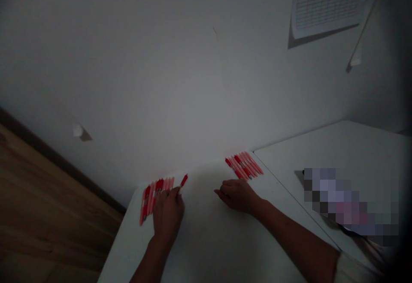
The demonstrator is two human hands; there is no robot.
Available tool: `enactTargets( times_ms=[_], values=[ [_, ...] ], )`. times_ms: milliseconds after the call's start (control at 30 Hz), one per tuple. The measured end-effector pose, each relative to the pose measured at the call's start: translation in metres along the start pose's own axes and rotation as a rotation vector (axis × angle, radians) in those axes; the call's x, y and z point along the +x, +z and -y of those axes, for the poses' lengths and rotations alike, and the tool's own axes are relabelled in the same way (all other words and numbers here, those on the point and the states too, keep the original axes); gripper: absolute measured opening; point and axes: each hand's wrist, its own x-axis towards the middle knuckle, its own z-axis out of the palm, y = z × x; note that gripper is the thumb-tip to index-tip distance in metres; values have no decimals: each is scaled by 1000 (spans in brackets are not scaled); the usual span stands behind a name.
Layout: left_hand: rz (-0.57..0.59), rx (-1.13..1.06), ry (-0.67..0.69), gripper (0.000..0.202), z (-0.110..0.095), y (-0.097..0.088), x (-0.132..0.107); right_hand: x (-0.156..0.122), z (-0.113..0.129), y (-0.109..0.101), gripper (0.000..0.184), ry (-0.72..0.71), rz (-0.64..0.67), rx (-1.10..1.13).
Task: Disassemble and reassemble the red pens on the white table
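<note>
Dim shot, head cam tilted, but here's what's there: two bunches of red-and-pink pens lie on a white worktop (209, 236), w/ the left bunch (147, 201) partly under the left hand (168, 216) and the right bunch (244, 165) at the far edge, just past the right hand (238, 196). One loose red pen (183, 181) angles up from the left fingers (174, 193); looks pinched, but the fingers hide the contact, so can't say for sure. Right fingers (223, 192) are loosely curled on the worktop, nothing visible in them, tho the palm side is hidden. Pen tips and labels are too blurry to read, and the left bunch can't be counted. Off to the right, a second white table (331, 154) carries something hidden by a pixelated patch (350, 201); wood floor (48, 214) shows on the left.
</note>
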Motion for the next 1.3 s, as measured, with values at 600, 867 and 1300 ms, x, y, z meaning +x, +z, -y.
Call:
enactTargets(
  times_ms=[600,867,1300],
  values=[
    [126,-817,19,25,-31,-6,-4,7,-2,1,38,193,-351,229],
    [173,-1105,-23,28,-37,-7,-8,4,1,4,33,-72,-163,162],
    [325,-1885,-487,27,-39,-4,1,9,23,3,30,413,421,1271]
  ],
)
